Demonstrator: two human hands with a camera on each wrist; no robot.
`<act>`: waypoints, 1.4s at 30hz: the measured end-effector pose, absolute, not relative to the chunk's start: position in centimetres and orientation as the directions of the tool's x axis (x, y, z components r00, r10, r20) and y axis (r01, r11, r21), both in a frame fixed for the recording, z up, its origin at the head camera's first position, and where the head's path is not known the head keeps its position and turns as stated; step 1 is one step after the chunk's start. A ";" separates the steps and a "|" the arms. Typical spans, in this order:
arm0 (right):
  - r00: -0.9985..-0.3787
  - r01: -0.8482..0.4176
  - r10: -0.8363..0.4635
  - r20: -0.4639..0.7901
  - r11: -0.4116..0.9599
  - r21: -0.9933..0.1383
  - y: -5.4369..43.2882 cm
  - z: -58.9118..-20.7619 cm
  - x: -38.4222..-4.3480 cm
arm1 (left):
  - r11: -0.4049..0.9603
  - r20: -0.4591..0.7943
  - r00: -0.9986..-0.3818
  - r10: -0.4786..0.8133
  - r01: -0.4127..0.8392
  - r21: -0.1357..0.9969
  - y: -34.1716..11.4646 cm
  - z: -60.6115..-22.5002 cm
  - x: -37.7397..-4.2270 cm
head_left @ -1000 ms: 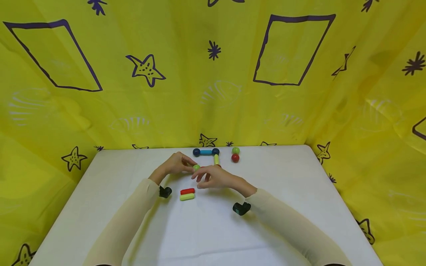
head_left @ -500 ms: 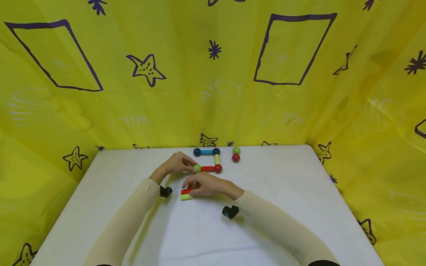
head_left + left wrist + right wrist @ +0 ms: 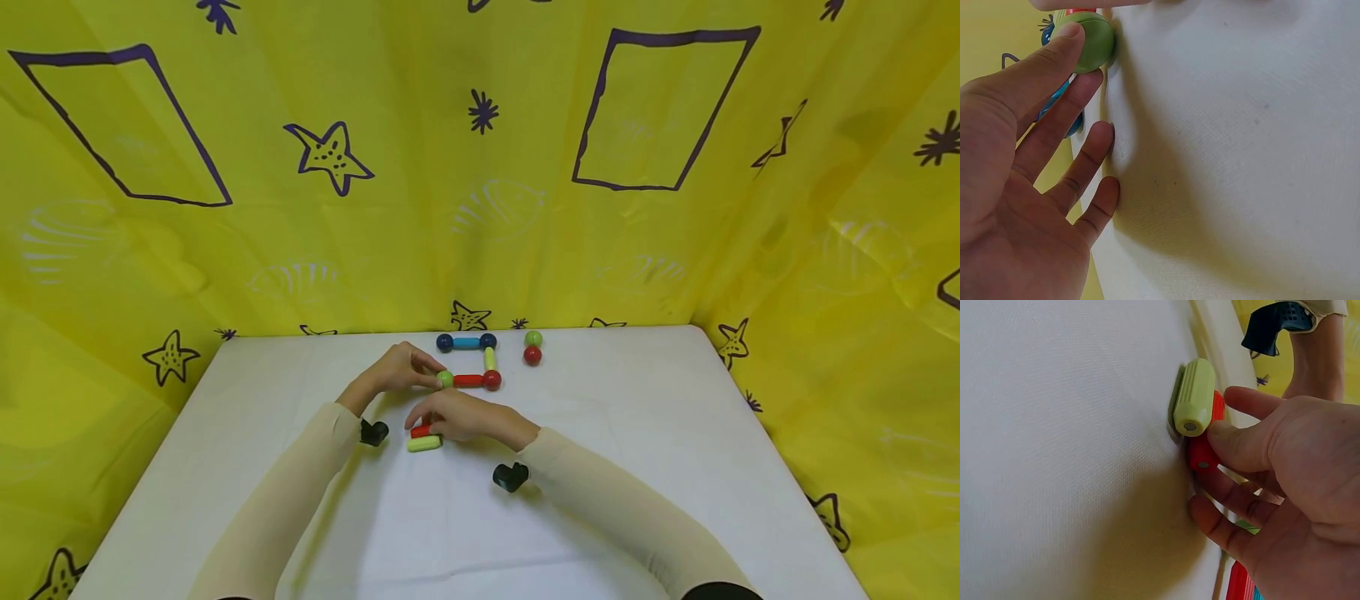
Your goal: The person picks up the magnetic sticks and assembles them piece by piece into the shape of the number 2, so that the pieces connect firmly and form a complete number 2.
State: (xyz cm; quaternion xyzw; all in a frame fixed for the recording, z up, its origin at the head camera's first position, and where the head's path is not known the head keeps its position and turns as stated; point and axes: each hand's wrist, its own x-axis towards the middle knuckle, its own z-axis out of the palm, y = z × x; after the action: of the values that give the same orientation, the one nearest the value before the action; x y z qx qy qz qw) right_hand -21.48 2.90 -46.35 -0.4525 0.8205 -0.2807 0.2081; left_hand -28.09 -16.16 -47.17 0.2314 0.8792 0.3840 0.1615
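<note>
My left hand [image 3: 397, 371] pinches a green ball [image 3: 1097, 44] between thumb and forefinger, its other fingers spread. That ball sits at the left end of a red stick [image 3: 468, 381] joined to a red ball [image 3: 492, 380]. From there a yellow stick [image 3: 490, 359] runs back to a dark blue ball [image 3: 488, 341], then a light blue stick [image 3: 467, 342] and another dark blue ball [image 3: 445, 342]. My right hand [image 3: 461, 415] pinches a second red stick [image 3: 1204, 453] with a grey metal end. Beside it lies a pale yellow-green stick [image 3: 1196, 394].
A loose green ball [image 3: 533, 339] and red ball [image 3: 532, 356] stand together at the back, right of the joined pieces. The white-covered table [image 3: 637, 433] meets a yellow patterned curtain [image 3: 405, 250] at its back and sides.
My right hand has moved from beside the green ball left and toward me, to the loose sticks, and taken hold of the red one. My left hand stays on the green ball.
</note>
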 end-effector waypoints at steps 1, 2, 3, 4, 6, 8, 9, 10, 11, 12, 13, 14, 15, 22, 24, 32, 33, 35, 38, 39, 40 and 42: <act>-0.502 -0.630 -0.860 -0.092 0.437 -0.642 2.9 -46.4 -21.5 | 0.598 -0.107 -0.840 0.532 0.283 0.750 -16.2 -47.1 -28.1; -0.503 -0.632 -0.859 -0.099 0.443 -0.635 2.9 -46.4 -21.5 | 0.598 -0.109 -0.841 0.530 0.280 0.750 -16.2 -47.1 -28.1; -0.502 -0.635 -0.858 -0.105 0.449 -0.628 2.9 -46.4 -21.6 | 0.599 -0.112 -0.841 0.529 0.277 0.751 -16.1 -47.1 -28.1; -0.501 -0.641 -0.858 -0.111 0.454 -0.619 2.9 -46.4 -21.6 | 0.600 -0.115 -0.842 0.527 0.273 0.752 -16.1 -47.0 -28.1; -0.497 -0.651 -0.859 -0.123 0.463 -0.602 2.9 -46.4 -21.6 | 0.603 -0.123 -0.845 0.521 0.262 0.753 -16.1 -47.0 -28.0; -0.493 -0.658 -0.860 -0.135 0.470 -0.588 3.0 -46.4 -21.6 | 0.603 -0.128 -0.846 0.517 0.254 0.756 -16.1 -47.0 -28.0; -0.491 -0.664 -0.860 -0.141 0.474 -0.578 3.0 -46.4 -21.6 | 0.602 -0.129 -0.846 0.517 0.253 0.758 -16.1 -47.0 -28.0; -0.489 -0.673 -0.860 -0.144 0.478 -0.565 3.0 -46.4 -21.6 | 0.601 -0.130 -0.846 0.517 0.249 0.760 -16.1 -47.0 -28.0; -0.488 -0.679 -0.860 -0.149 0.482 -0.553 3.0 -46.4 -21.6 | 0.599 -0.130 -0.846 0.517 0.248 0.762 -16.1 -47.0 -27.9; -0.487 -0.686 -0.860 -0.154 0.485 -0.542 3.0 -46.4 -21.6 | 0.596 -0.128 -0.846 0.518 0.250 0.763 -16.0 -47.0 -27.9; -0.487 -0.690 -0.859 -0.158 0.489 -0.534 3.0 -46.3 -21.5 | 0.594 -0.128 -0.846 0.518 0.248 0.765 -16.0 -47.0 -27.9; -0.488 -0.693 -0.857 -0.162 0.494 -0.525 3.0 -46.3 -21.5 | 0.593 -0.127 -0.846 0.517 0.247 0.767 -16.0 -47.0 -27.8; -0.490 -0.694 -0.856 -0.167 0.499 -0.519 3.1 -46.2 -21.5 | 0.595 -0.129 -0.848 0.514 0.244 0.766 -16.0 -47.0 -27.8; -0.508 -0.650 -0.844 -0.176 0.509 -0.565 3.6 -45.7 -21.2 | 0.621 -0.131 -0.851 0.508 0.257 0.740 -15.9 -47.0 -27.6; -0.518 -0.629 -0.841 -0.156 0.498 -0.597 4.0 -45.8 -21.1 | 0.619 -0.132 -0.853 0.506 0.253 0.744 -15.9 -47.0 -27.6; -0.539 -0.578 -0.841 -0.058 0.419 -0.700 6.1 -45.6 -20.9 | 0.612 -0.126 -0.852 0.508 0.254 0.749 -16.0 -47.0 -27.7; -0.548 -0.564 -0.835 -0.057 0.419 -0.712 6.4 -45.5 -20.9 | 0.612 -0.126 -0.853 0.507 0.254 0.749 -16.0 -47.0 -27.6; -0.567 -0.529 -0.821 -0.062 0.420 -0.737 6.9 -45.5 -20.9 | 0.612 -0.120 -0.853 0.508 0.259 0.748 -15.9 -46.9 -27.6; -0.600 -0.464 -0.796 -0.078 0.426 -0.777 7.8 -45.3 -20.9 | 0.616 -0.114 -0.855 0.506 0.266 0.741 -15.9 -47.0 -27.6; -0.611 -0.440 -0.787 -0.085 0.427 -0.790 8.1 -45.3 -21.0 | 0.616 -0.110 -0.856 0.505 0.269 0.740 -15.9 -47.0 -27.5; -0.620 -0.420 -0.779 -0.089 0.426 -0.801 8.3 -45.3 -21.0 | 0.618 -0.106 -0.857 0.505 0.274 0.737 -15.9 -47.0 -27.5; -0.641 -0.381 -0.762 -0.094 0.422 -0.823 8.9 -45.3 -21.1 | 0.622 -0.105 -0.858 0.503 0.275 0.733 -15.9 -47.1 -27.5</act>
State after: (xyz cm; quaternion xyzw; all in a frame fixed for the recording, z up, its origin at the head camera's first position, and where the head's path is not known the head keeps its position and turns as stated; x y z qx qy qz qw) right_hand -21.12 8.92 -45.34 -0.3528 0.8099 -0.4057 0.2346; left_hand -27.48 -15.86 -47.05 0.2190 0.8878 0.3752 0.1515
